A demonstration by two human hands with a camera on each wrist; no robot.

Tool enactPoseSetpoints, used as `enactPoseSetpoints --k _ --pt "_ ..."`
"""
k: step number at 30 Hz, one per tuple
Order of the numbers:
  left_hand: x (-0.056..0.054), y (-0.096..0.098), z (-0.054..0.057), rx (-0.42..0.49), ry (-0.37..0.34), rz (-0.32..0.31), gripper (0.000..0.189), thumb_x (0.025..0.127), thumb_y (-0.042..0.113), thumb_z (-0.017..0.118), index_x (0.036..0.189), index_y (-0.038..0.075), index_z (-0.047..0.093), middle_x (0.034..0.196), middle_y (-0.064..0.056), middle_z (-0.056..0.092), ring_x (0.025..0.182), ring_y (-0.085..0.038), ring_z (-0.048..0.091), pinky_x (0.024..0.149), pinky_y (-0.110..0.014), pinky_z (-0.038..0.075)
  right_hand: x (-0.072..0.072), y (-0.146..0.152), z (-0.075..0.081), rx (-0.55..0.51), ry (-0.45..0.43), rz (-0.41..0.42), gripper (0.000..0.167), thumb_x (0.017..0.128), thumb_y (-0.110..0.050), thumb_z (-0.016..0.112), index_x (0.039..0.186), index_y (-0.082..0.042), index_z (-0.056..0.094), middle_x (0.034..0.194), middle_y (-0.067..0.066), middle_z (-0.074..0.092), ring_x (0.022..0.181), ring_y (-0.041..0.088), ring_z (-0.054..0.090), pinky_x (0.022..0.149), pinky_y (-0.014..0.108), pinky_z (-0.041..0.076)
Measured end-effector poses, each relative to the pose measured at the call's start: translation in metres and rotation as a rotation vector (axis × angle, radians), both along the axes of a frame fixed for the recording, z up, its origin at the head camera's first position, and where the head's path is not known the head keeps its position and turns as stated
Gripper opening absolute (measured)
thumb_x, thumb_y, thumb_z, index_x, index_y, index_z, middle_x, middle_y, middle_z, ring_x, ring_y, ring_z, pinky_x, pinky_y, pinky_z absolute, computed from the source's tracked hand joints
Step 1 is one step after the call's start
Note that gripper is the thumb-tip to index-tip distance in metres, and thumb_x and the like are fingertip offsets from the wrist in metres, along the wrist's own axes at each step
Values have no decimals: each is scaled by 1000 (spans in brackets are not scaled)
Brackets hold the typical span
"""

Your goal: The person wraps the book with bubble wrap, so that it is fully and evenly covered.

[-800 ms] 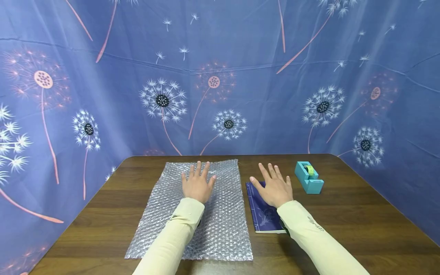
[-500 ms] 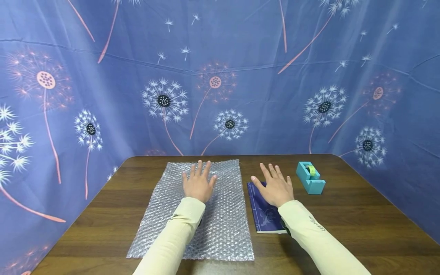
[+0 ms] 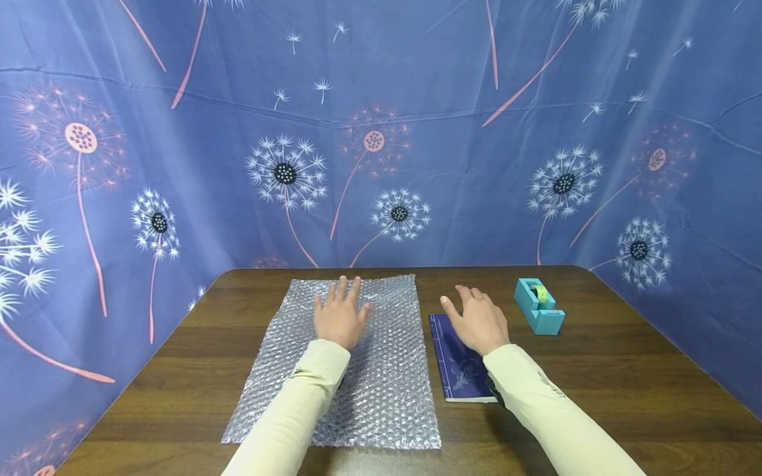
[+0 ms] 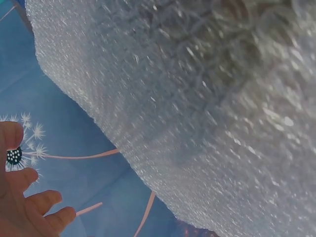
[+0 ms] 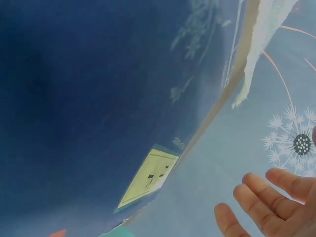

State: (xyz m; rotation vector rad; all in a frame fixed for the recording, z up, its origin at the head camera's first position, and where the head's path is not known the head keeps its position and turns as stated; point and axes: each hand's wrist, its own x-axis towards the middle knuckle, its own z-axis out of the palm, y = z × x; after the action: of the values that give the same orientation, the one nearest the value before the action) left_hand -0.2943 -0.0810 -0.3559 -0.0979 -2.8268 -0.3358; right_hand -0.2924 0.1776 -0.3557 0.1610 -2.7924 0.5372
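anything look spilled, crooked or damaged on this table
Nothing stands out as spilled or damaged. The bubble wrap lies spread out, its far edge just slightly wavy. The blue book looks closed and intact, though the right hand hides part of it from above. The teal tape dispenser stands upright.

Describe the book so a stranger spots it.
On the brown table, find the clear bubble wrap. To its right, partly hidden by the right hand, lies a book. Its dark blue cover with a pale drawing sets it apart from the bubble wrap and turquoise tape dispenser.
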Motion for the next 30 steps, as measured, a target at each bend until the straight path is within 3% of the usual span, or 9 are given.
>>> enactPoseSetpoints --k 10,16,21,26,30 --pt "-2 -13 3 47 63 -13 57 104 36 57 155 15 43 155 -15 45 143 -36 41 119 -62 22 0 -6 7 -98 -11 -8 53 106 -40 49 137 1 58 133 27 60 114 47 61 90 62 51" --pt "-2 -21 4 59 104 -1 53 101 34 62 147 10 53 143 -17 58 133 -36 52 116 -64 27 1 -10 11 -172 -58 -2 42 104 -34 55 129 -2 66 117 21 70 105 41 66 84 58 53" --pt "-1 -33 2 55 105 16 49 100 34 64 142 8 58 137 -18 62 125 -38 59 115 -64 30 0 -12 11 -165 -72 7 34 102 -30 59 120 -4 71 104 15 73 93 34 68 79 55 54" --pt "-3 -46 0 42 133 28 46 99 33 66 136 6 63 127 -21 67 112 -41 66 108 -63 39 1 -13 12 -156 -86 27 31 101 -28 61 117 -3 73 102 13 74 90 33 69 79 55 55" --pt "-3 -56 0 27 159 43 42 97 31 68 130 5 66 114 -21 72 93 -40 71 95 -60 49 2 -16 12 -144 -108 53 28 100 -26 62 113 -4 74 104 12 75 96 34 69 85 57 54"
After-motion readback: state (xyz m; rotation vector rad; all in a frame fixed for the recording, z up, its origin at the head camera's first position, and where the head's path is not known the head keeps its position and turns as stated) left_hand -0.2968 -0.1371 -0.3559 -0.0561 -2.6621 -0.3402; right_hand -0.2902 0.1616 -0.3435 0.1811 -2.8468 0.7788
